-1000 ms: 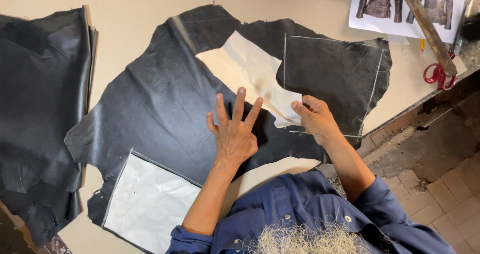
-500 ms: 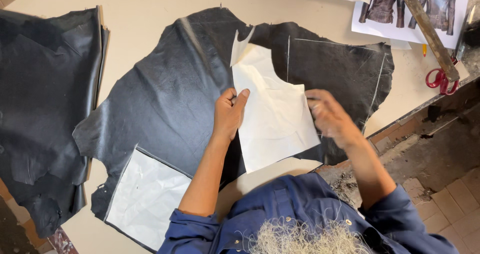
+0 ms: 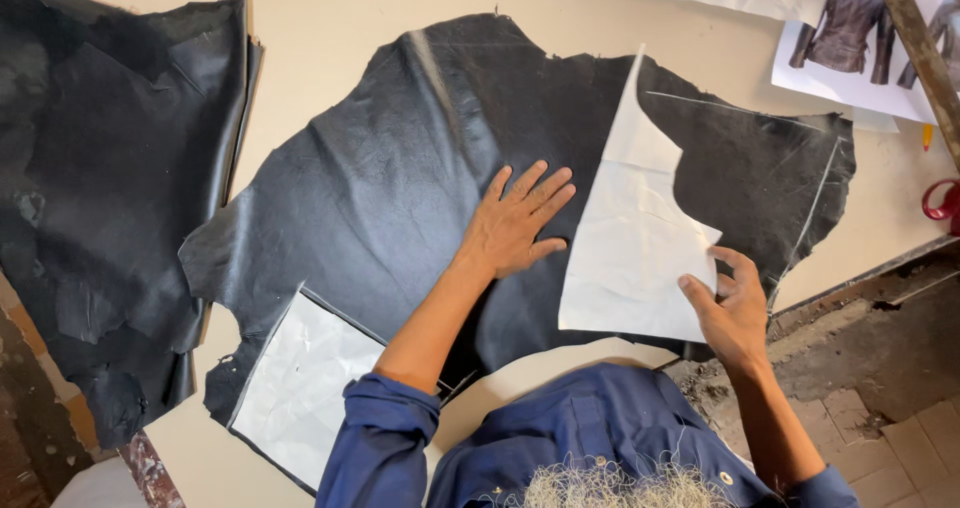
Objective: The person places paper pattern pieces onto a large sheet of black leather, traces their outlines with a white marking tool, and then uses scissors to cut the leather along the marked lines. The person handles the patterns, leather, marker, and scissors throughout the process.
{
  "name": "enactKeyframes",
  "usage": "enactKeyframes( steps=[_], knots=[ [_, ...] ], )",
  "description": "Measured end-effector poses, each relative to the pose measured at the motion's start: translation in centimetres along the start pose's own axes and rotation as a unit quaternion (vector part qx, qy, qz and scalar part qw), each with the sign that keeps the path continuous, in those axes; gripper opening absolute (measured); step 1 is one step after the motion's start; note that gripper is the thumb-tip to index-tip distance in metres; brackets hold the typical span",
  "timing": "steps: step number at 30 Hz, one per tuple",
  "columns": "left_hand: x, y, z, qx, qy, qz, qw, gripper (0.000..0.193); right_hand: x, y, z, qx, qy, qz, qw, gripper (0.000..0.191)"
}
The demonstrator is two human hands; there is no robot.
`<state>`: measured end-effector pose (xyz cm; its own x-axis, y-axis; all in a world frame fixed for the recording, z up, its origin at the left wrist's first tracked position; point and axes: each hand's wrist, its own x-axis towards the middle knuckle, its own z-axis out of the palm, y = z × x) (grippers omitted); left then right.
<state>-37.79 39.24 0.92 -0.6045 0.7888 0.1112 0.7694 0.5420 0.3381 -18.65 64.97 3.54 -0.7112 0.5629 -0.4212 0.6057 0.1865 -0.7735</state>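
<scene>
From the head camera, looking straight down, a large black leather hide (image 3: 420, 198) lies spread over a pale table (image 3: 330, 38), and on its right half rests a white paper pattern piece (image 3: 630, 238). The pattern's long axis runs near to far, with a narrow pointed tip at the far end and a broad straight edge at the near end, close to the person's body. The right hand (image 3: 728, 306) is at the pattern's near right corner, fingers curled and pinching the paper's edge between thumb and fingertips, so this hand has hold of the sheet. The left hand (image 3: 515, 223) lies flat on the leather just left of the pattern, palm down, fingers spread wide and pointing far and slightly right; it grips nothing and its fingertips stop just beside the paper's left edge, so the pattern sits between the two hands. Chalk lines (image 3: 810, 198) show on the hide to the right of the pattern. Near left, a second white pattern piece (image 3: 300, 388) lies at the hide's near edge. A darker folded hide (image 3: 110, 188) sits at the left, and printed jacket pictures (image 3: 850, 28) lie far right.
</scene>
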Motion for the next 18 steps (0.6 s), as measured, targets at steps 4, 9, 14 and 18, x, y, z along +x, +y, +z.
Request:
enactKeyframes(
  steps=[4, 9, 14, 18],
  knots=[
    [4.2, -5.8, -1.6, 0.047, -0.004, -0.011, 0.999, 0.072, 0.8, 1.1, 0.1, -0.043, 0.009, 0.004, 0.999, 0.058],
    [10.0, -12.3, -4.2, 0.08, -0.004, -0.046, 0.996, 0.065, 2.0, 2.3, 0.7, 0.008, -0.013, -0.006, 1.0, 0.051],
    [13.7, -15.8, -5.5, 0.081, -0.002, -0.101, 0.992, 0.065, 2.3, 1.3, 1.7, 0.021, -0.035, -0.029, 0.999, 0.055],
    [13.4, -15.9, -5.6, 0.11, 0.075, -0.155, 0.979, 0.063, 2.1, -0.9, 4.4, -0.023, -0.072, -0.076, 0.994, 0.049]
  ],
)
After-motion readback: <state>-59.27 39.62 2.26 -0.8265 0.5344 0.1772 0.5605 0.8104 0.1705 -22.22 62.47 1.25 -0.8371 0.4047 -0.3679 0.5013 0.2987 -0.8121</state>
